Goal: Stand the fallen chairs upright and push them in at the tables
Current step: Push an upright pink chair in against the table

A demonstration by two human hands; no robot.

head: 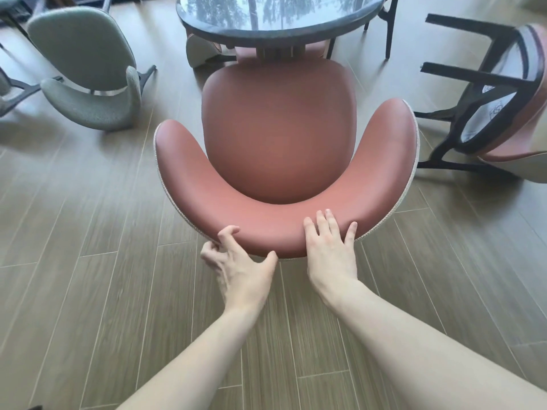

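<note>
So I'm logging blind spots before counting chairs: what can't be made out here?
All in the head view:
- Upright red chair: legs hidden under its own seat.
- Fallen red chair: cut off by right edge.
- Round table: far side cut off by top edge.
- Left hand: some fingertips hidden behind the backrest.

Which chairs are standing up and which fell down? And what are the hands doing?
Red chair: upright, facing the round table.
Green chair: fallen on its side.
Other red chair: tipped over, legs sideways.
Left hand: fingers curled round the red chair's back.
Right hand: flat on the back.
</note>
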